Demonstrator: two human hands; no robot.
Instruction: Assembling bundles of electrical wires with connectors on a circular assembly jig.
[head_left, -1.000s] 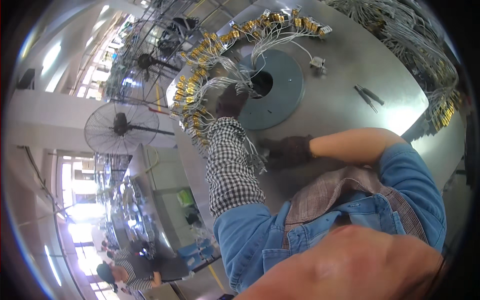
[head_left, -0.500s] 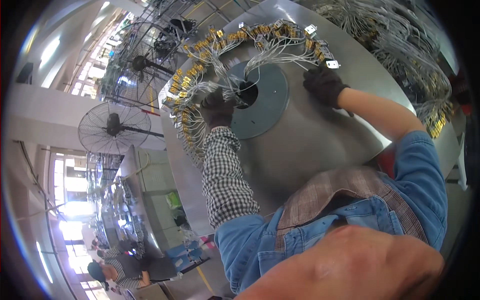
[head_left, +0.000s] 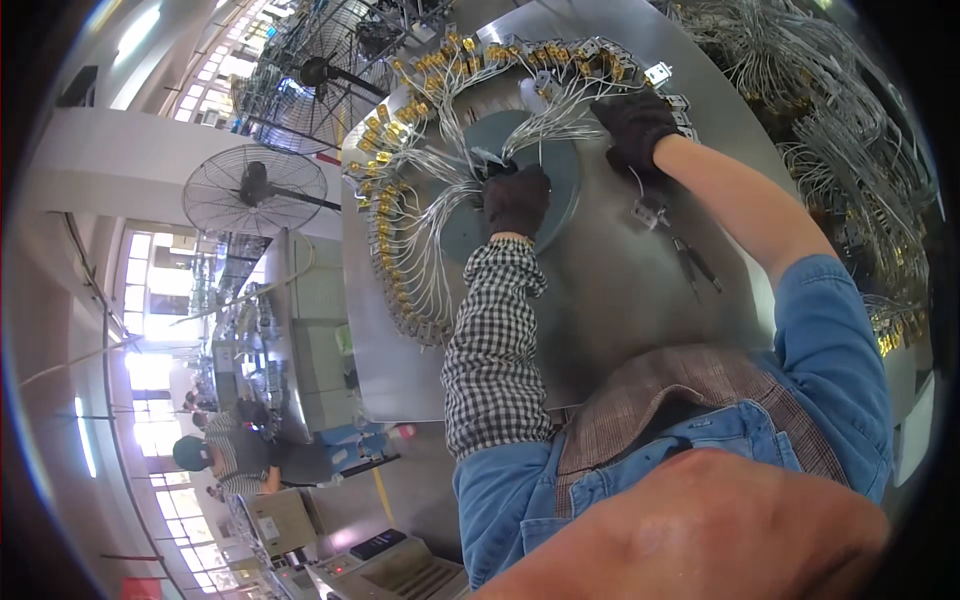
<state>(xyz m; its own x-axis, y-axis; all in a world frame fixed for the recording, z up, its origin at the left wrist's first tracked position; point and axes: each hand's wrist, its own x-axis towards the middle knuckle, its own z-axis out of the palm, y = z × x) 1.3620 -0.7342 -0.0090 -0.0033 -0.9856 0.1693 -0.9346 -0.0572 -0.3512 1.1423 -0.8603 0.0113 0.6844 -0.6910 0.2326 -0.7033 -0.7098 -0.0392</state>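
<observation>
My left hand (head_left: 516,203), in a dark glove, is closed around the gathered white wires (head_left: 488,160) at the middle of a grey disc (head_left: 560,190). From there the wires fan out to small yellow-and-metal connectors (head_left: 388,250) laid in a ring. At the ring's right end is my gloved right hand (head_left: 640,130), its fingers bent against the wires and partly hidden. A short wire runs from below it to a metal connector piece (head_left: 650,213). Just nearer to me lies a dark two-handled hand tool (head_left: 697,265), its kind not clear.
Everything rests on a shiny metal table (head_left: 620,310). A big heap of grey cables (head_left: 800,110) lies along the right side. Standing fans (head_left: 255,183) are at the left, beyond the table's edge. A person (head_left: 235,450) in a striped top works farther off, near a machine (head_left: 390,565).
My left hand has moved right, over the disc's middle. The wire ring has shifted about the disc. My right hand is slightly higher, and the connector piece and tool now show below it.
</observation>
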